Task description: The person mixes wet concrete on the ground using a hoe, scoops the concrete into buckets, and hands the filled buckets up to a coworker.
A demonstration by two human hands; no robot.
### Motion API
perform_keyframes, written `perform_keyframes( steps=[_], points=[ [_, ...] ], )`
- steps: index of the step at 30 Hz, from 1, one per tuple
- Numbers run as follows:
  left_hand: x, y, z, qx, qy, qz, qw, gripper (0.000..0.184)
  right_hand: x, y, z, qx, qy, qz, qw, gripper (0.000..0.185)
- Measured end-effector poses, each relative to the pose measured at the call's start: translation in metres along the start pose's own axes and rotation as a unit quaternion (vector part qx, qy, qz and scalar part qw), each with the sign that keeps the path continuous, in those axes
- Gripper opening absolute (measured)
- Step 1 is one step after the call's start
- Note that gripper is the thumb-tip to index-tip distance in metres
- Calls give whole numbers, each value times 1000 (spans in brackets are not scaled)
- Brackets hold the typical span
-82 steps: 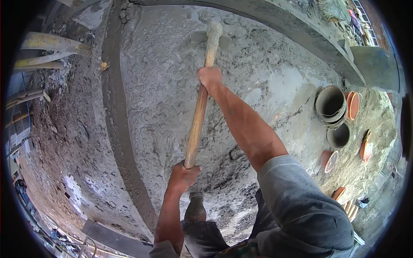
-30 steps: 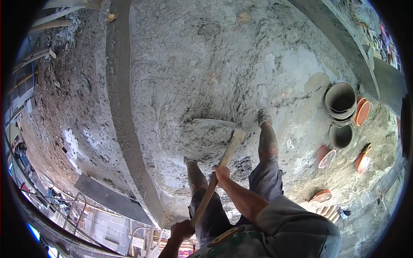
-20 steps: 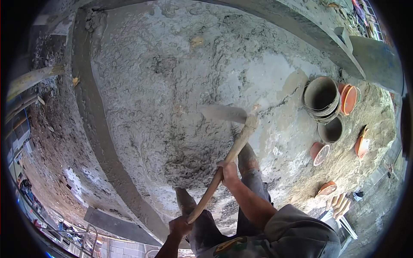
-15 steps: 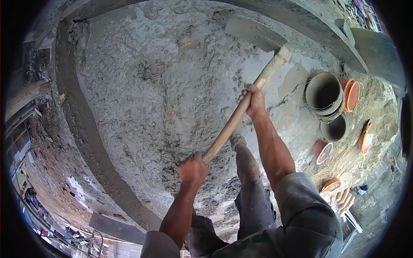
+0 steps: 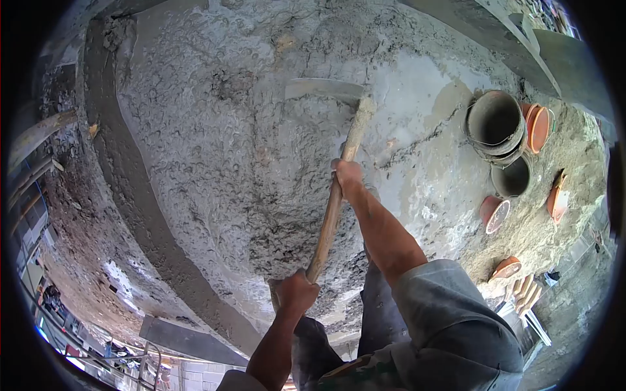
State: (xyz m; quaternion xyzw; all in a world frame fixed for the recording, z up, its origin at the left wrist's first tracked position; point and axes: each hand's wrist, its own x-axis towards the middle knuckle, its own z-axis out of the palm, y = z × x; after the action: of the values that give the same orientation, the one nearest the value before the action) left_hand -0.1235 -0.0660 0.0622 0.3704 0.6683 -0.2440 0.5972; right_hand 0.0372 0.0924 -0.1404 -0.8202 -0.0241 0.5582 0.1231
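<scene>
Both hands grip a hoe (image 5: 332, 218) with a long, mud-caked wooden handle. My left hand (image 5: 298, 291) wraps around the handle near its lower end, close to my legs. Farther up, about midway, my right hand (image 5: 347, 174) is closed on it. The wide metal blade (image 5: 325, 86) is at the far end, its edge down in the wet grey concrete mix (image 5: 195, 150); part of the blade is hidden in the mix. My legs are just behind the handle.
Stacked dark buckets (image 5: 494, 118), orange buckets (image 5: 538, 129) and a lone dark bucket (image 5: 512, 177) stand at the right. More orange containers (image 5: 495, 214) lie nearby. A mortar-smeared board (image 5: 140, 189) edges the mix at left; another board (image 5: 476, 39) crosses the top right.
The hoe blade has come down and left, nearer to me, into the mix. My right hand has moved left and down with the handle; my left hand has shifted slightly down.
</scene>
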Motion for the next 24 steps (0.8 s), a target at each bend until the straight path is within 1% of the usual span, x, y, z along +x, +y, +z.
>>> perform_keyframes(
  steps=[1, 2, 3, 4, 5, 6, 7, 8, 9, 10, 12, 13, 15, 16, 17, 18, 19, 20, 21, 22, 23, 24],
  points=[
    [-22, -21, 8, 4, -25, -18, 1000, 33, -9, 35, 5, -28, -5, 9, 1000, 22],
    [-40, -42, 15, 7, -43, -33, 999, 34, -43, 56, 10, -36, 10, 30, 999, 20],
    [-56, -70, 29, 1, -81, -59, 995, 36, -57, 91, 14, -82, 11, 60, 995, 22],
    [-74, -100, 44, -5, -118, -87, 989, 38, -63, 142, 18, -175, 42, -11, 984, 30],
    [-104, -126, 60, 7, -135, -91, 987, 38, -91, 169, 18, -294, 35, -49, 954, 36],
    [-122, -144, 72, 16, -144, -89, 985, 39, -111, 202, 17, -358, 6, -22, 934, 43],
    [-138, -161, 73, 43, -188, -88, 977, 42, -142, 230, 17, -353, -7, 13, 935, 43],
    [-166, -182, 71, 68, -237, -97, 964, 44, -123, 334, 17, -257, -10, 88, 962, 41],
    [-186, -201, 68, 81, -246, -122, 958, 45, -162, 339, 15, -197, -21, 146, 969, 33],
    [-202, -220, 68, 94, -255, -143, 952, 45, -249, 228, 17, -205, -3, 198, 959, 26],
    [-227, -258, 80, 40, -267, -109, 957, 46, -248, 297, -4, -122, -46, 199, 971, 20],
    [-237, -274, 94, -57, -178, -45, 981, 47, -245, 287, -9, -79, -54, 180, 979, 16],
    [-209, -251, 80, -46, -179, -55, 981, 45, -238, 258, -26, 7, -70, 135, 988, 10],
    [-186, -232, 68, -42, -180, -59, 981, 45, -228, 206, -26, 27, -64, 96, 993, 8],
    [-151, -208, 56, -25, -136, -19, 990, 42, -215, 150, -27, 149, -89, 113, 978, 9],
    [-108, -174, 36, -7, -93, 20, 995, 39, -177, 115, -28, 192, -85, 97, 973, 6],
    [-71, -121, -10, 17, -53, 22, 998, 35, -146, 66, -25, 248, -89, 88, 961, 9],
    [-15, -106, -14, 8, 51, 71, 996, 29, -107, 23, -22, 263, -138, 15, 955, 10],
    [32, -82, -44, 30, 144, 126, 981, 25, -85, -28, -9, 289, -140, -53, 946, 11],
    [68, -54, -87, 65, 214, 157, 962, 15, -66, -78, 10, 318, -139, -94, 933, 12],
    [106, -41, -127, 71, 293, 215, 929, 13, -48, -121, 32, 332, -166, -132, 919, 12],
    [132, -34, -168, 96, 342, 231, 906, 12, -28, -155, 60, 336, -189, -188, 903, 12]
  ],
)
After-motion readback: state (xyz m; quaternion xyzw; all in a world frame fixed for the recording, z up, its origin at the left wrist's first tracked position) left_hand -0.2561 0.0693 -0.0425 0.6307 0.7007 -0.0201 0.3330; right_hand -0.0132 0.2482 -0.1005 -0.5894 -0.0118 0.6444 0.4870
